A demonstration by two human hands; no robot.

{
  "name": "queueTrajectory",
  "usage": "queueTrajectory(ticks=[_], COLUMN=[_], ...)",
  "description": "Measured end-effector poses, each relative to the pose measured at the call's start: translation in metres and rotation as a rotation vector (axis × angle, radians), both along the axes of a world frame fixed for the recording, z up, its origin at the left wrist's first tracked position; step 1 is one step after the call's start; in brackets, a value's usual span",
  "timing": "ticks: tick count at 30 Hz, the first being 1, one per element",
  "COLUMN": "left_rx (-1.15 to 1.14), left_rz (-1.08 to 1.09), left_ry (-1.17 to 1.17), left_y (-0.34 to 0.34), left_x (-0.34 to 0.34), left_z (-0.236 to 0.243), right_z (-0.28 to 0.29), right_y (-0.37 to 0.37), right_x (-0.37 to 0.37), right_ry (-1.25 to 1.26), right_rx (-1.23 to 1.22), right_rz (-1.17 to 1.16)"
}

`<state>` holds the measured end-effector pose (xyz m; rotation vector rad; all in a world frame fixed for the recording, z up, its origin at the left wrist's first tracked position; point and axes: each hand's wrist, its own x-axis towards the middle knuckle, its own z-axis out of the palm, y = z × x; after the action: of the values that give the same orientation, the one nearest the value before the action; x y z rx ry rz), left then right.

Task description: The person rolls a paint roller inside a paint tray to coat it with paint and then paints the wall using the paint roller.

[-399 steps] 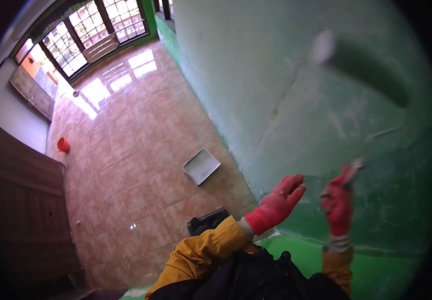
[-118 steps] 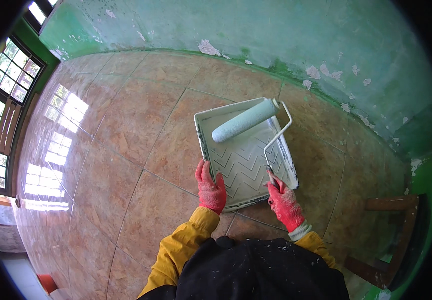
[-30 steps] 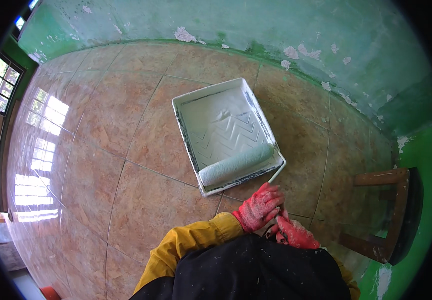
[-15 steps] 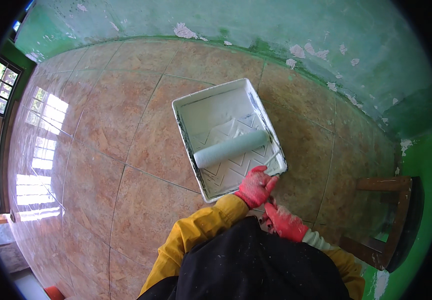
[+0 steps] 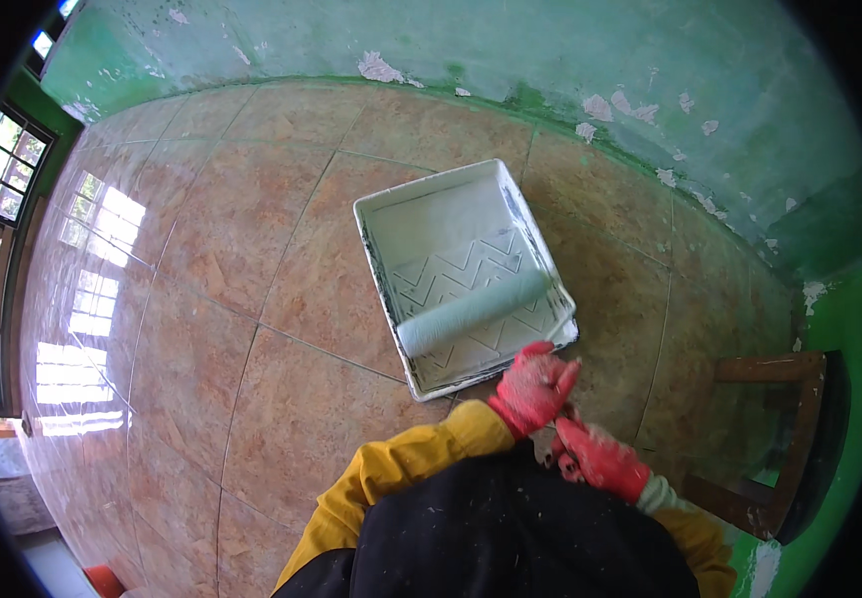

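Observation:
A paint roller (image 5: 473, 313) with a long whitish sleeve lies across the ridged slope of a white paint tray (image 5: 375, 261). Pale paint (image 5: 431, 221) pools at the tray's far end. My left hand (image 5: 533, 388), in a red work glove, is closed around the roller's handle just off the tray's near right corner. Close behind it, nearer my body, my right hand (image 5: 598, 456) is closed on the same handle, also gloved in red. Most of the handle is hidden by the gloves.
The tray stands on a brown tiled floor (image 5: 191, 329). A green wall (image 5: 590, 50) with peeling patches runs along the far side and right. At the right is a dark wooden chair-like piece (image 5: 800, 429). Barred windows (image 5: 2, 164) line the left.
The roller has come back down the slope toward me. Both hands have drawn back slightly to the near right with it, and more of the ridges show behind the sleeve.

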<state>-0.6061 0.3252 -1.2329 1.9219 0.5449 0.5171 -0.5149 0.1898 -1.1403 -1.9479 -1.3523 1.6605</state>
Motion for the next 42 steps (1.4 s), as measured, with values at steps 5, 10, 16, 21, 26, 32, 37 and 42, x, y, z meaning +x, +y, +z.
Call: queueTrajectory(ticks=[5, 10, 16, 21, 26, 32, 37, 42], left_rx=[-0.043, -0.039, -0.223, -0.286, -0.158, -0.132, -0.171, -0.282], left_rz=[0.007, -0.021, 0.115, 0.142, 0.046, 0.095, 0.068, 0.109], left_ry=[0.030, 0.043, 0.134, 0.103, 0.039, -0.003, 0.097, 0.230], left_y=[-0.038, -0.009, 0.065, 0.061, -0.004, -0.034, 0.027, 0.087], left_x=[-0.006, -0.001, 0.010, 0.015, 0.001, -0.003, 0.006, 0.014], left_z=[-0.001, -0.027, -0.032, -0.020, -0.012, -0.024, -0.037, -0.033], right_z=[0.011, -0.033, -0.043, -0.026, 0.006, 0.002, -0.031, -0.044], right_y=[-0.019, -0.013, 0.063, 0.060, 0.005, -0.010, 0.028, 0.083], right_x=[-0.005, -0.002, -0.004, 0.003, -0.002, -0.004, -0.004, -0.002], right_ry=[0.042, -0.116, -0.138, 0.195, -0.013, 0.088, -0.154, -0.136], right_rx=[0.075, 0.173, 0.252, 0.008, 0.141, -0.070, 0.233, 0.342], right_rz=[0.016, 0.164, 0.122, -0.220, 0.105, 0.008, 0.172, 0.073])
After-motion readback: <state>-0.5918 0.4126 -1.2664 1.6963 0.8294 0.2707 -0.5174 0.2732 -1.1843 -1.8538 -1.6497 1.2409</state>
